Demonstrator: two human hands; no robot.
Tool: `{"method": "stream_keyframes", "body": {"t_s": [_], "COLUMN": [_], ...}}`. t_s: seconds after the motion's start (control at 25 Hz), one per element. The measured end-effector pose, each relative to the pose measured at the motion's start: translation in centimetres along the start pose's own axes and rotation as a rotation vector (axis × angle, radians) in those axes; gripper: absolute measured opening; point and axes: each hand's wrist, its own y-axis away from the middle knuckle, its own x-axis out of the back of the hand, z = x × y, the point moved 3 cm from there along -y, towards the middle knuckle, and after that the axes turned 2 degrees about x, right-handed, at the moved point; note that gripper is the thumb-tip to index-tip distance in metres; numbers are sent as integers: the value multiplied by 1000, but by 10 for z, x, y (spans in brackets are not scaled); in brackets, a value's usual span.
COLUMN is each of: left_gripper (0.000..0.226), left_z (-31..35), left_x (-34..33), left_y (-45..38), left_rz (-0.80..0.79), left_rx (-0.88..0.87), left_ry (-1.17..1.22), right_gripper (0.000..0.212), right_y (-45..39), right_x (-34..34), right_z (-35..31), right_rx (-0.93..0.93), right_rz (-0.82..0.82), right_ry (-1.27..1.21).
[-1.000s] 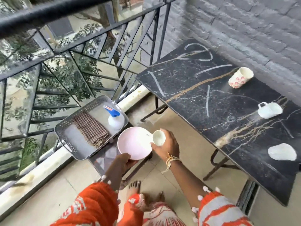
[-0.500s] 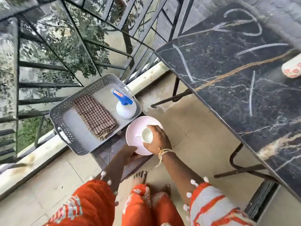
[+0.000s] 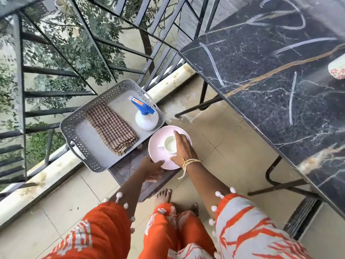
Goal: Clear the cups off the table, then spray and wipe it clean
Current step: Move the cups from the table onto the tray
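A small white cup (image 3: 170, 145) stands upright on a pink plate (image 3: 158, 153). My right hand (image 3: 183, 149) curls over the cup from the right, index finger along its far side and thumb near its front. My left hand (image 3: 153, 171) holds the plate's near edge with the thumb on top. The plate rests on a low dark stool (image 3: 130, 166), beside a grey tray (image 3: 82, 141). In the tray lie a folded brown checked cloth (image 3: 112, 128) and a white spray bottle (image 3: 146, 117) with a blue head. A floral cup (image 3: 338, 69) lies on the black marble table (image 3: 270, 75), cut off by the right edge.
A metal railing (image 3: 84, 58) with a pale kerb runs along the left behind the tray. The table's black legs (image 3: 203, 98) stand on the tiled floor. My bare feet (image 3: 164, 195) are just in front of the stool. A floor grate (image 3: 302, 215) lies at the lower right.
The plate came down from mid-air onto the stool beside the tray. My right hand turned the cup upright and set it on the plate. The view tilted down, hiding most of the table.
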Motion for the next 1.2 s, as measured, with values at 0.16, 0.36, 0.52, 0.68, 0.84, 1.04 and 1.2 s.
{"method": "stream_keyframes", "body": {"t_s": [0.16,0.36,0.52,0.68,0.84,1.04,1.2], "left_gripper": [30,36,32,27,26,31,30], "left_z": [10,49,97,139,177,210,246], "left_x": [-9,-51,-123,-208,-307,-400,-455], "left_y": [42,89,133,164,197,224,217], "left_rz": [-13,104,99,93,56,-46,-112], "left_rx": [-45,-291,-555,-701,-862,-961,-977], "left_ry": [-461,-1089,-1315,-1308,-1315,-1339,-1344], "right_gripper": [100,92,82,66,53,57,66], "right_y": [42,100,160,218,277,325,337], "right_x": [26,62,113,166,211,244,265], "right_z": [2,28,88,156,228,300,350], "right_rx": [-106,-240,-340,-466,-574,-762,-901], "right_rz": [31,55,193,378,551,869,993], "right_ry": [-9,-144,-181,-220,-283,-576,-619]}}
